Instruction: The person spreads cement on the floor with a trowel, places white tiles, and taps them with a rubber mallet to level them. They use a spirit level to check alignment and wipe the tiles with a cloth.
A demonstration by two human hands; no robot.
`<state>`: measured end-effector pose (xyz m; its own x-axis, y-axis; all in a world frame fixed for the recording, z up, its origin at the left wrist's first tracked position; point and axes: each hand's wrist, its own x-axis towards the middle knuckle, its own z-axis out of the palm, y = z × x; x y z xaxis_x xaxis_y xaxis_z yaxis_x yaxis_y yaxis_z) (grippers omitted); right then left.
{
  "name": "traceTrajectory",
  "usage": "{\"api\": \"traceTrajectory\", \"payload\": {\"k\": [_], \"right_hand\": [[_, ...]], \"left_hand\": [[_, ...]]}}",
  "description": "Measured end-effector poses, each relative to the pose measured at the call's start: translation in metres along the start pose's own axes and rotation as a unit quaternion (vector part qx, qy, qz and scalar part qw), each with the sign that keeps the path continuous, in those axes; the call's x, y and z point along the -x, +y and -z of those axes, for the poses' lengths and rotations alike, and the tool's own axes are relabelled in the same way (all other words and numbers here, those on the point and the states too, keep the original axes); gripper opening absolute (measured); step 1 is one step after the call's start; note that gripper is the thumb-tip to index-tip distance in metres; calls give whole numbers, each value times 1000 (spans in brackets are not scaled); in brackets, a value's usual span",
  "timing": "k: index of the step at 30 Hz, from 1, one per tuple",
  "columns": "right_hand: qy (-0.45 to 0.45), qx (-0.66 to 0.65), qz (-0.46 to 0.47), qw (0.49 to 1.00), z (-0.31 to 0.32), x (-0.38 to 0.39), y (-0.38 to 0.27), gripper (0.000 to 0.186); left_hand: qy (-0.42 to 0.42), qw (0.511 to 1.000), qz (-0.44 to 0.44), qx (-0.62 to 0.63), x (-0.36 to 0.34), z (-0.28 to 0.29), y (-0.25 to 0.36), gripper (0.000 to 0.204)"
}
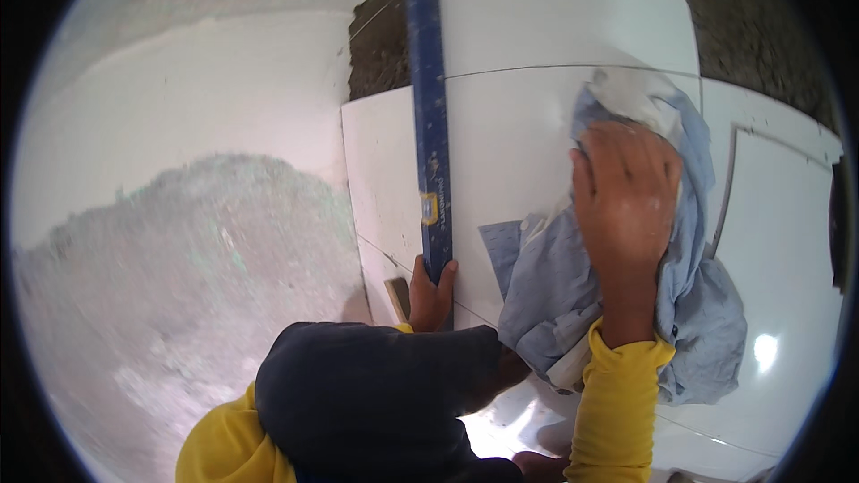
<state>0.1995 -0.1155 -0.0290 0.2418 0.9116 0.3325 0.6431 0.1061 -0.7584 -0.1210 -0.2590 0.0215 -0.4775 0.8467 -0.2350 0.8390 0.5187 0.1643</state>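
A long blue spirit level (pixel 431 139) with a yellow vial lies lengthwise over the white floor tiles (pixel 514 139). Near its lower end my left hand (pixel 432 297) grips it, thumb on one side and fingers on the other. My right hand (pixel 629 192) is bunched on a crumpled light-blue cloth (pixel 546 282), which looks like an old shirt and is spread on the tiles. The fingers curl down into its whitish upper part, so their tips are partly hidden. My dark-clothed knee (pixel 376 394) covers part of the left forearm.
At the left stands a wall (pixel 197 241), white above and rough grey below. Bare dark mortar (pixel 380 40) shows beside the level's upper part, and more dark ground (pixel 761 27) lies at the upper right. A small wooden piece (pixel 397 299) sits by my left hand. A dark object (pixel 839 224) is at the right rim.
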Motion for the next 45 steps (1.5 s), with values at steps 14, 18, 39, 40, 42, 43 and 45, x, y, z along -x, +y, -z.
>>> {"api": "traceTrajectory", "payload": {"k": [14, 18, 39, 40, 42, 43, 45], "right_hand": [[-36, 78, 71, 994, -3, 6, -12, 24], [-46, 87, 77, 992, -3, 6, -9, 25], [-56, 111, 80, 989, -9, 7, -5, 27], [-57, 113, 78, 989, -10, 7, -5, 27], [-53, 111, 85, 989, -9, 7, -4, 27], [-50, 110, 88, 989, -9, 7, -4, 26], [-54, 98, 89, 990, -8, 6, -5, 26]], "left_hand": [[-15, 993, -73, 87, 5, 10, -20, 45], [-26, 992, -79, 98, 6, 18, -21, 47], [-12, 982, -105, 156, 5, 22, -28, 34], [-12, 982, -104, 155, 5, 22, -27, 34], [-13, 983, -100, 155, 5, 22, -27, 33], [-10, 982, -102, 157, 5, 22, -27, 33], [-2, 982, -103, 161, 6, 21, -27, 32]]}}
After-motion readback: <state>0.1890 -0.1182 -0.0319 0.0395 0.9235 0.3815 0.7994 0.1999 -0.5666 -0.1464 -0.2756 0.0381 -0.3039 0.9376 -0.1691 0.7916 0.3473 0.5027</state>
